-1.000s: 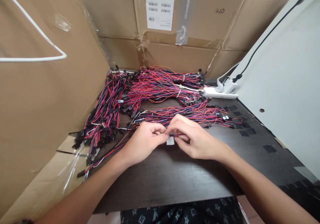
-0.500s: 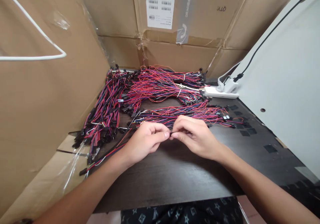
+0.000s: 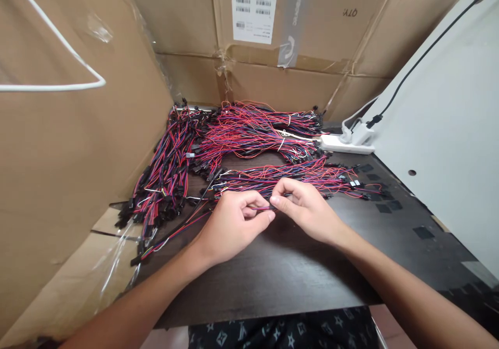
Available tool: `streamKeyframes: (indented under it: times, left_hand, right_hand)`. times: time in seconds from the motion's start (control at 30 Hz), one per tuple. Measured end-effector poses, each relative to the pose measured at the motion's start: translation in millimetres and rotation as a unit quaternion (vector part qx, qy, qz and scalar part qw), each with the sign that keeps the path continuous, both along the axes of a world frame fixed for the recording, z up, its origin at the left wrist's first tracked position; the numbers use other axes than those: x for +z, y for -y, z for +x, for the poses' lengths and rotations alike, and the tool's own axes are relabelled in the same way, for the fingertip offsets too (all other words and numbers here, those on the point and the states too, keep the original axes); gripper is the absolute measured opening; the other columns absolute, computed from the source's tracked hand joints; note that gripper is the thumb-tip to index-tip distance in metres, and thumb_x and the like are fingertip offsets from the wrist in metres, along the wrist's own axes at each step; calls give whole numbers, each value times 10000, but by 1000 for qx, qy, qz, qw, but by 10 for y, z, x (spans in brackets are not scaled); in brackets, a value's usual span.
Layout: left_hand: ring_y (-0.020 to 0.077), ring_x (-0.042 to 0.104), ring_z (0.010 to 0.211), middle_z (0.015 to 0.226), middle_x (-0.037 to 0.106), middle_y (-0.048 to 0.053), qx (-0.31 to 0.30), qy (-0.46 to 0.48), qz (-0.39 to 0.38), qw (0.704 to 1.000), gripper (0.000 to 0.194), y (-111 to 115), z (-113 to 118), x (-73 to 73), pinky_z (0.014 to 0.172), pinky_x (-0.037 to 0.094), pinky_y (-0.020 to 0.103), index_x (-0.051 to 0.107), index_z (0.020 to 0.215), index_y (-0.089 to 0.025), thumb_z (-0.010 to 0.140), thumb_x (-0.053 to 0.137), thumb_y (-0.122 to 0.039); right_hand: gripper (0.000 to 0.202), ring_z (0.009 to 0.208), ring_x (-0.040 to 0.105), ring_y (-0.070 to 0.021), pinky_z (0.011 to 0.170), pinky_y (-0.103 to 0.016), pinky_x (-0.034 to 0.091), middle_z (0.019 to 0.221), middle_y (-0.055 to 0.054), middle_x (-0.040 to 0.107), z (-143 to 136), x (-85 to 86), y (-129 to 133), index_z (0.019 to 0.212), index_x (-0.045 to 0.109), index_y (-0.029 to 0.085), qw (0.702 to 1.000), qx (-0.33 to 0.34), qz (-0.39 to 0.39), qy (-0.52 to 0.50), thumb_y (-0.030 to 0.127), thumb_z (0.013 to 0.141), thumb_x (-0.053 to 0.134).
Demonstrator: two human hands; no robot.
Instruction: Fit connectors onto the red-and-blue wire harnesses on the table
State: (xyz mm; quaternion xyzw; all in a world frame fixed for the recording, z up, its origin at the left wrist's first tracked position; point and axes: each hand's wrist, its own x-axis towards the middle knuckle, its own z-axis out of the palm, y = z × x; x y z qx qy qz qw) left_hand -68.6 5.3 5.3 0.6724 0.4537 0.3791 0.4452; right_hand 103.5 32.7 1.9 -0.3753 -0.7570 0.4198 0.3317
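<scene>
My left hand (image 3: 233, 225) is closed round a wire harness (image 3: 171, 238) with red, dark, yellow and white wires. Its tail runs out behind the wrist to a black connector (image 3: 136, 260) at the lower left. Between my hands a short stretch of wire (image 3: 259, 208) shows at the left fingers. My right hand (image 3: 306, 209) pinches at the dark end of this stretch, thumb against index finger, close to the left fingertips. The fingers hide the exact shape of that end. Just beyond both hands lies a bundle of similar harnesses (image 3: 288, 175).
More harness bundles lie behind (image 3: 249, 136) and in a pile at left (image 3: 167, 156). A white power strip (image 3: 345, 143) with plugs stands at the back right. Cardboard (image 3: 78, 146) walls the left and back, a white panel (image 3: 440, 120) the right. Dark tape pieces (image 3: 423, 232) stick to the table.
My left thumb has shifted right and the left fingers have loosened, so a bit of wire now shows between them. The right fingertips have moved slightly up and right.
</scene>
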Motion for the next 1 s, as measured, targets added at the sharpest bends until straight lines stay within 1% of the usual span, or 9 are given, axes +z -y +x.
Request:
streamKeyframes:
  times: [0.17,0.3,0.4,0.47,0.57,0.7,0.83,0.9,1.0]
  left_hand:
    - [96,608,583,668,674,13,50,-39,114,991,86,20,22,-95,557,514,149,676,726,-117,778,608,-127]
    - [70,578,556,683,645,-13,82,-29,184,979,69,55,23,-161,561,539,133,654,846,-131,787,629,-105]
    - [53,535,532,718,636,-19,58,-33,238,969,162,63,1,-184,545,521,121,634,949,-141,806,624,-65]
    - [62,552,573,767,651,7,19,-51,310,949,176,53,-22,-191,558,503,131,649,973,-137,830,606,-44]
    - [69,510,528,674,605,8,-12,-88,391,916,168,35,-45,-191,496,431,155,675,975,-113,855,583,-40]
    - [87,531,543,700,632,35,-9,-128,371,920,158,38,-36,-170,517,432,188,680,960,-101,877,553,-58]
    - [99,573,584,702,649,23,14,-136,329,934,158,39,-11,-138,570,460,194,691,912,-125,881,542,-79]
    - [107,602,614,733,675,25,30,-135,282,949,158,26,-9,-121,600,475,197,697,884,-133,878,544,-95]
    - [125,634,653,769,704,31,36,-118,176,977,157,-3,-18,-87,617,489,198,704,832,-135,865,550,-131]
  right_hand:
    - [199,507,368,-85,488,-215,273,568,46,436,-10,-15,-14,731,505,157,996,19,-74,-50,304,866,517]
    - [210,397,260,-57,424,-198,207,466,99,328,-8,-23,-19,748,490,165,983,37,-153,-91,337,861,534]
    - [220,373,209,-45,392,-186,171,452,115,294,-9,-7,-7,751,484,168,972,45,-206,-107,356,836,560]
    - [225,371,197,-44,376,-179,158,451,119,283,-11,8,4,751,477,171,962,47,-241,-116,365,817,570]
    - [209,370,206,-46,367,-177,163,443,114,279,-15,19,12,722,477,170,960,33,-260,-104,343,810,555]
    - [159,427,325,-60,429,-194,260,488,59,407,-23,2,-5,708,553,135,987,-10,-160,-27,226,831,510]
    - [132,557,450,-88,524,-211,351,634,23,526,-16,-2,-17,929,598,120,995,-54,-79,14,151,822,528]
    - [154,552,440,-83,514,-204,351,658,33,510,-3,4,-10,971,565,132,997,-48,-67,-7,136,828,508]
    - [95,531,406,-74,481,-197,323,686,35,487,21,15,8,893,522,152,998,-21,-48,-33,111,816,484]
